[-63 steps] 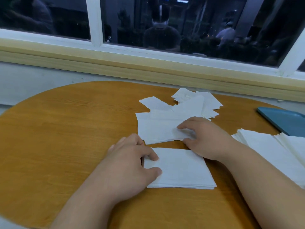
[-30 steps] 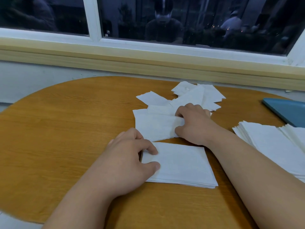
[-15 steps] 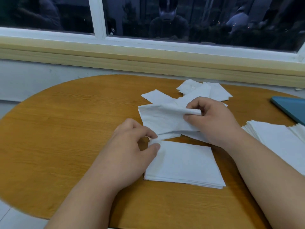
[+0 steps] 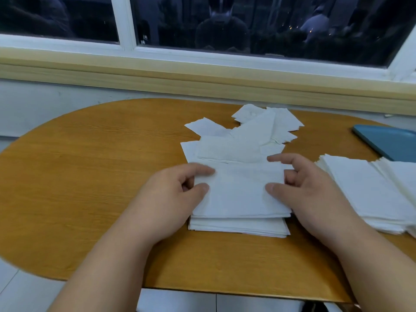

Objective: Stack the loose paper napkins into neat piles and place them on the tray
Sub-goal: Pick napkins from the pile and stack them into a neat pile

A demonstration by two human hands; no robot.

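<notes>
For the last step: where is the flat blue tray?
Head view, far right: the flat blue tray lies on the wooden table, behind the white napkin piles.

I can read nothing here: no words, brands or numbers. The only marks are two tiny round stamps (image 4: 144, 39) low in the corner of the window pane (image 4: 258, 25), too small to make out.

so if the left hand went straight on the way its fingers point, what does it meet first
Probably the right hand, which faces the left hand across the top napkin both hold.
</notes>
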